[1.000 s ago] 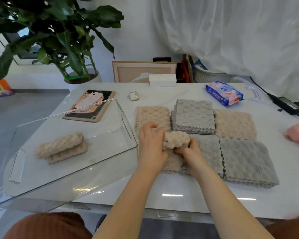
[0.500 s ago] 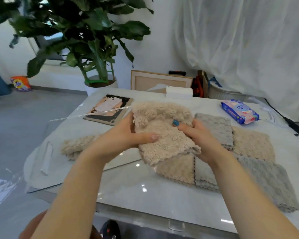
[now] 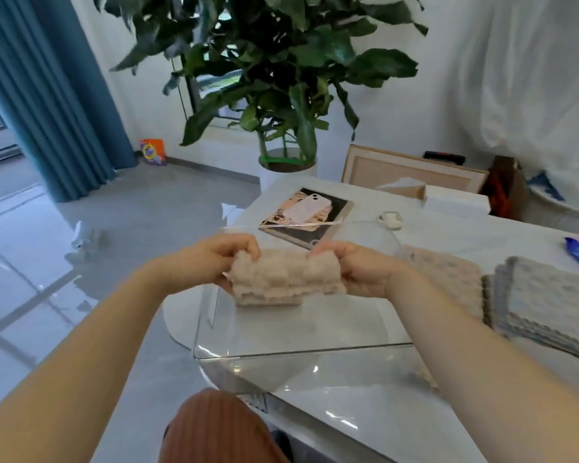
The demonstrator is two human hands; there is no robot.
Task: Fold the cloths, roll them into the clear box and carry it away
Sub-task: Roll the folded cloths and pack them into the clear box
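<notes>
our left grip and right grip clench a rolled beige fleecy cloth over the clear plastic box, while flat beige and grey cloths wait on the counter, most work ahead.

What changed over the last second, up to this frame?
The left hand and right hand lifted the beige cloth off the stacks of cloths and carried it leftward, rolled, to above the clear box. Each hand grips one end. The stacks, the box and the phone stayed put.
</notes>
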